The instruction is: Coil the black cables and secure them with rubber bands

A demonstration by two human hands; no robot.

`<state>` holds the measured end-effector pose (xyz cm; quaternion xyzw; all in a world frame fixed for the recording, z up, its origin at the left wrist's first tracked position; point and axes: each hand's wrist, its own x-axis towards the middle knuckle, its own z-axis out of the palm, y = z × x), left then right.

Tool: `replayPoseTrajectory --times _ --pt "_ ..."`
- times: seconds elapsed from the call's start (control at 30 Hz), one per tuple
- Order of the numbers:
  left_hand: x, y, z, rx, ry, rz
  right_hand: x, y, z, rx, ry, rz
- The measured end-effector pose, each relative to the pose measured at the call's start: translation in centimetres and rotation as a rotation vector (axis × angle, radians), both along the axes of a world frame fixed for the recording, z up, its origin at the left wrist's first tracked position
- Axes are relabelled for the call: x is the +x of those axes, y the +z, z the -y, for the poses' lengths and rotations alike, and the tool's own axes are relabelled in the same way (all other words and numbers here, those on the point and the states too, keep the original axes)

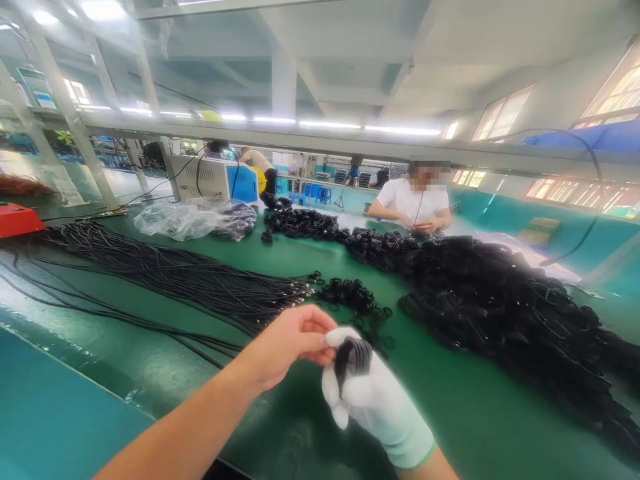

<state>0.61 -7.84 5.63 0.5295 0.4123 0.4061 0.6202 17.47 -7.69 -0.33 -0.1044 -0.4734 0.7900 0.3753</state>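
Note:
My right hand point(375, 390), in a white glove, is wrapped round a coiled black cable point(356, 359). Bare, my left hand point(295, 339) meets the glove's fingertips at the coil's left side. Its thumb and fingers are pinched together, and whatever is between them is hidden. Just beyond both hands lies a small heap of black rings point(350, 295). Long straight black cables point(190, 270) with shiny metal ends stretch across the green table point(310, 413) to the left, their ends close to my left hand.
A large pile of coiled black cables point(480, 293) covers the table's right side and runs back. Clear plastic bags point(180, 219) lie before a white and blue machine point(215, 180). A red box point(19, 220) stands far left. A person point(413, 203) works across the table.

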Motion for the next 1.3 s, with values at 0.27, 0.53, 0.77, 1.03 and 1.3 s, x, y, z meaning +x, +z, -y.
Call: replayPoseTrajectory --times 0.27,0.53,0.77,1.03,1.3 --pt "0.9 0.6 0.7 0.571 -0.05 -0.648 0.3 -0.5 -0.4 -0.053 0.136 0.124" --pt "-0.1 0.6 -1.0 0.461 0.071 -0.787 -0.7 -1.2 -1.1 -0.427 -0.014 -0.016" --pt "-2.5 0.0 -2.7 0.316 -0.27 -0.499 -1.1 -1.0 -1.0 -0.467 0.067 0.08" --pt "-0.7 -1.7 -0.4 0.606 0.142 -0.771 0.2 -0.3 -1.2 -0.113 -0.067 0.239" --pt "1.2 -4.2 0.3 0.731 0.36 -0.839 -0.7 -1.2 -0.7 -0.149 0.043 0.129"
